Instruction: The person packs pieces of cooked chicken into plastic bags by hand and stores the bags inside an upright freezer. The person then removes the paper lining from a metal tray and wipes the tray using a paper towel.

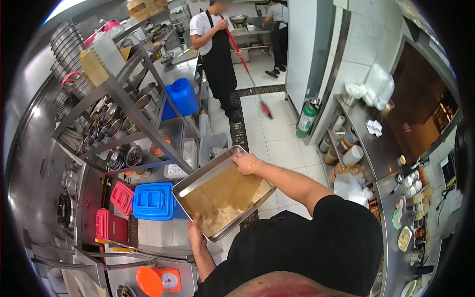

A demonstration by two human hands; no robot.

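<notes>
A large rectangular metal tray (204,174) is held tilted in front of my body. A brown film or shallow liquid (220,193) spreads over much of its bottom, with a paler patch near the lower right. My right hand (244,163), with a thin orange band at the wrist, grips the far rim. At the near left corner my left hand (195,228) holds the tray's edge, its thumb showing on the rim and the other fingers hidden beneath.
Left of the tray stand a metal rack (133,106), a blue lidded bin (153,200) and a red bin (111,225). An orange scale (168,281) sits near the bottom. Ahead, a person (215,54) holds a red-handled broom (247,69). A green cylinder (307,120) stands right.
</notes>
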